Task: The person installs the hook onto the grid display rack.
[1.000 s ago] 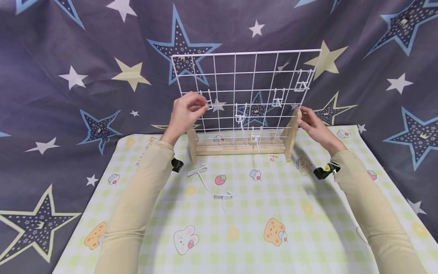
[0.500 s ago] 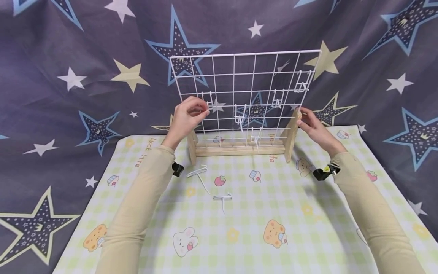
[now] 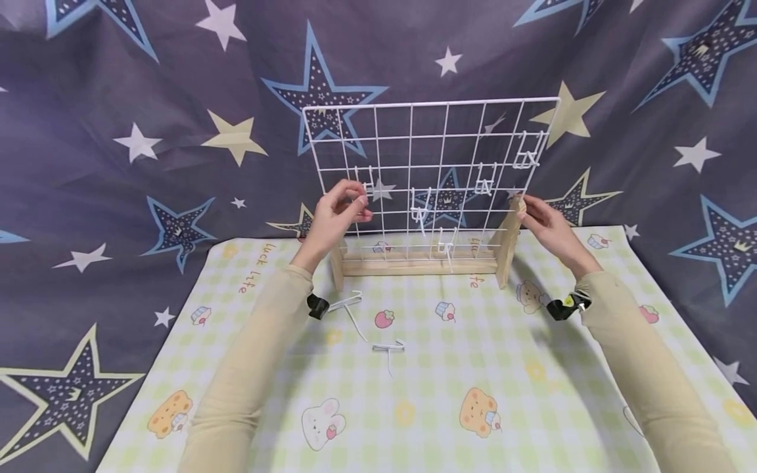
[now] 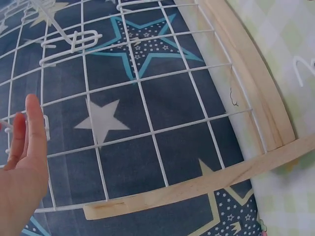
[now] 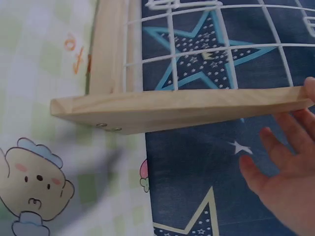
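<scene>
Hooks [image 3: 387, 347]: two lie loose on my checked mat [image 3: 414, 394], not yet hung. Beyond them my left hand [image 3: 334, 217] pinches a fifth hook [image 3: 362, 186] at the wire grid [image 3: 426, 118]; my right hand [image 3: 547, 220], fingers straight, steadies the wooden stand's upright [image 3: 508, 236]. Four hooks already hang there, so I judge it past halfway.

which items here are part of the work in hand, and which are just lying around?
In hand:
- white wire grid in its wooden stand
- white hook on the grid, at the left hand
- right hand on the stand's right upright
- four more hooks hung on the grid, e.g.

Lying about:
- two loose hooks on the checked mat
- star backdrop cloth
</scene>
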`<move>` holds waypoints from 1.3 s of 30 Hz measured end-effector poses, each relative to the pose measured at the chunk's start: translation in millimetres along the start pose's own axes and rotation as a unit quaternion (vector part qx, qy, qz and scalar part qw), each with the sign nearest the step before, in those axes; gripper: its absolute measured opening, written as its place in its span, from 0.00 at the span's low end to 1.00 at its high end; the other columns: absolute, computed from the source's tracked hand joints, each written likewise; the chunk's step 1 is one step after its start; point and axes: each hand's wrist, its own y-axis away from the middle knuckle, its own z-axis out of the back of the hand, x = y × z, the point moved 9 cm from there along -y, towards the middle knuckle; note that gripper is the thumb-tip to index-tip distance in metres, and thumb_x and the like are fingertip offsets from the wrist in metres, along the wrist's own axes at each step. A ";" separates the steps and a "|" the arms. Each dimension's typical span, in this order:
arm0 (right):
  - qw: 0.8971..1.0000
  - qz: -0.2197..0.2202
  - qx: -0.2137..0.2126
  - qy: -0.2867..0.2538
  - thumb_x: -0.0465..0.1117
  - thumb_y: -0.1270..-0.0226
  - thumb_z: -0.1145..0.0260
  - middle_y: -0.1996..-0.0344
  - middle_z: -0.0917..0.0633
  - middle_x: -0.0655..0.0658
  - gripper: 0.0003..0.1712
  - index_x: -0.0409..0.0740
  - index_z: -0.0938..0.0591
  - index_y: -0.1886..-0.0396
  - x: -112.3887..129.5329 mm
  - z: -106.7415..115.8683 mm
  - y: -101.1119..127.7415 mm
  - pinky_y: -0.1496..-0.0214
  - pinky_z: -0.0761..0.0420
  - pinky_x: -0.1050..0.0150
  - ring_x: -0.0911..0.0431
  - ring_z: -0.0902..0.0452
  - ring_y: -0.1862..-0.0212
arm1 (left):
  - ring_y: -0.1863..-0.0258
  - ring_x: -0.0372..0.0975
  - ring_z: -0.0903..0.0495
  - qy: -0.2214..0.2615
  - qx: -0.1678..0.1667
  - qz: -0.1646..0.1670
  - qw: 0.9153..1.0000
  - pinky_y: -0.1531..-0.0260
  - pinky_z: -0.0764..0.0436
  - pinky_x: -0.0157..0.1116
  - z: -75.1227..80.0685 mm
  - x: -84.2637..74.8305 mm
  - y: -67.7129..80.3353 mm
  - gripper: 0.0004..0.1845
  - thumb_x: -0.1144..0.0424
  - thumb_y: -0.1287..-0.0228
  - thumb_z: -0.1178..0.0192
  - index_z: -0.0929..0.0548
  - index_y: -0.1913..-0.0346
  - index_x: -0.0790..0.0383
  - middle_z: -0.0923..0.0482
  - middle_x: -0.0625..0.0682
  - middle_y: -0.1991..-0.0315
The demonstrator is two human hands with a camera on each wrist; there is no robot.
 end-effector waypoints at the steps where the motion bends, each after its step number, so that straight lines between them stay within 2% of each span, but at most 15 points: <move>1: 1.000 0.002 -0.004 0.008 0.43 0.22 0.49 0.33 0.36 0.27 0.33 0.33 0.45 0.26 -0.3 1.3 0.9 0.32 0.39 0.42 0.37 0.40 0.33 | 0.69 0.43 0.18 0.007 -0.003 0.003 1.000 0.62 0.14 0.42 -1.3 1.2 0.2 0.10 0.76 0.31 0.47 0.30 0.52 0.80 0.26 0.64 0.64; 4: 1.000 0.013 -0.002 0.013 0.43 0.22 0.48 0.33 0.36 0.28 0.33 0.34 0.44 0.26 2.2 2.6 1.2 0.32 0.38 0.41 0.37 0.40 0.33 | 0.71 0.43 0.18 0.012 -0.019 0.007 1.000 0.64 0.14 0.42 -2.1 0.3 1.5 0.09 0.75 0.31 0.46 0.28 0.53 0.78 0.26 0.65 0.64; 7: 0.999 0.030 0.006 0.015 0.43 0.23 0.47 0.33 0.35 0.30 0.31 0.36 0.41 0.26 6.5 1.7 1.0 0.33 0.36 0.43 0.39 0.40 0.32 | 0.72 0.41 0.18 0.007 -0.037 0.019 0.999 0.66 0.14 0.40 -0.6 -1.4 4.8 0.08 0.74 0.31 0.45 0.27 0.53 0.75 0.25 0.61 0.65; 11: 0.999 0.038 0.007 0.013 0.42 0.23 0.47 0.33 0.34 0.32 0.29 0.39 0.40 0.27 5.0 1.9 4.4 0.33 0.34 0.48 0.45 0.38 0.32 | 0.72 0.41 0.18 -0.004 -0.048 0.042 0.998 0.65 0.14 0.41 2.9 1.2 14.2 0.11 0.72 0.31 0.44 0.25 0.50 0.74 0.24 0.56 0.65; 13: 0.999 0.035 0.002 0.011 0.42 0.23 0.48 0.33 0.33 0.32 0.29 0.40 0.39 0.27 2.6 2.8 6.3 0.33 0.33 0.50 0.48 0.36 0.33 | 0.71 0.42 0.18 -0.004 -0.050 0.053 0.997 0.63 0.14 0.43 6.7 5.1 21.4 0.12 0.72 0.31 0.45 0.25 0.47 0.74 0.25 0.57 0.64; 17: 0.999 0.034 -0.001 0.008 0.44 0.23 0.47 0.34 0.32 0.33 0.29 0.41 0.39 0.27 1.7 3.1 6.2 0.33 0.34 0.48 0.50 0.35 0.33 | 0.70 0.43 0.19 -0.006 -0.073 0.080 0.994 0.63 0.14 0.42 22.5 21.7 39.7 0.16 0.74 0.32 0.47 0.28 0.42 0.71 0.27 0.60 0.61; 21: 0.999 0.031 0.004 0.007 0.45 0.23 0.47 0.34 0.31 0.34 0.29 0.41 0.38 0.27 3.1 2.0 2.7 0.33 0.34 0.45 0.48 0.35 0.33 | 0.72 0.43 0.19 -0.017 -0.093 0.116 0.989 0.65 0.14 0.39 38.4 49.2 61.3 0.21 0.80 0.38 0.51 0.29 0.41 0.70 0.28 0.61 0.59; 23: 1.000 0.025 0.008 0.004 0.46 0.23 0.47 0.34 0.32 0.33 0.30 0.40 0.38 0.27 3.2 2.1 2.1 0.33 0.35 0.44 0.47 0.36 0.33 | 0.72 0.42 0.19 -0.028 -0.084 0.136 0.987 0.65 0.14 0.39 40.4 64.8 73.2 0.22 0.81 0.40 0.53 0.29 0.42 0.72 0.28 0.61 0.58; 26: 1.000 0.015 0.012 0.003 0.45 0.23 0.47 0.34 0.33 0.33 0.30 0.39 0.39 0.27 2.5 4.5 3.7 0.33 0.36 0.42 0.46 0.38 0.32 | 0.71 0.41 0.19 -0.041 -0.047 0.161 0.985 0.65 0.14 0.40 36.3 87.1 89.8 0.21 0.82 0.40 0.54 0.29 0.42 0.76 0.29 0.63 0.58; 28: 1.000 0.011 0.014 0.002 0.45 0.23 0.47 0.33 0.33 0.33 0.30 0.40 0.39 0.27 2.4 6.3 4.4 0.33 0.37 0.42 0.46 0.39 0.32 | 0.70 0.40 0.20 -0.055 -0.028 0.169 0.984 0.64 0.14 0.40 34.6 98.2 98.8 0.20 0.82 0.39 0.53 0.29 0.43 0.78 0.29 0.65 0.58; 30: 1.000 0.013 0.016 0.000 0.45 0.23 0.47 0.33 0.34 0.33 0.29 0.42 0.39 0.27 3.6 6.9 3.9 0.33 0.37 0.42 0.45 0.39 0.31 | 0.69 0.40 0.20 -0.068 -0.023 0.174 0.982 0.63 0.14 0.39 36.3 105.8 105.9 0.19 0.81 0.39 0.51 0.27 0.44 0.77 0.27 0.65 0.58; 33: 1.000 0.014 0.025 -0.003 0.46 0.23 0.47 0.32 0.34 0.34 0.29 0.44 0.39 0.27 5.4 5.0 1.8 0.32 0.37 0.42 0.45 0.40 0.31 | 0.68 0.41 0.21 -0.100 -0.017 0.183 0.978 0.63 0.17 0.33 42.0 113.9 114.2 0.17 0.81 0.39 0.48 0.26 0.46 0.77 0.25 0.67 0.60; 36: 0.999 0.013 0.035 -0.004 0.45 0.23 0.48 0.32 0.35 0.34 0.30 0.42 0.41 0.27 6.2 2.2 0.4 0.32 0.38 0.41 0.43 0.41 0.31 | 0.63 0.47 0.22 -0.130 0.015 0.192 0.973 0.61 0.21 0.31 42.2 116.5 121.4 0.16 0.82 0.40 0.47 0.25 0.48 0.78 0.23 0.70 0.60; 39: 0.999 0.010 0.043 -0.001 0.44 0.22 0.48 0.32 0.36 0.33 0.30 0.39 0.42 0.27 6.1 0.1 -0.2 0.32 0.39 0.40 0.41 0.43 0.31 | 0.57 0.57 0.24 -0.138 0.053 0.193 0.970 0.55 0.24 0.34 35.8 108.9 126.8 0.15 0.83 0.41 0.47 0.25 0.50 0.81 0.25 0.75 0.57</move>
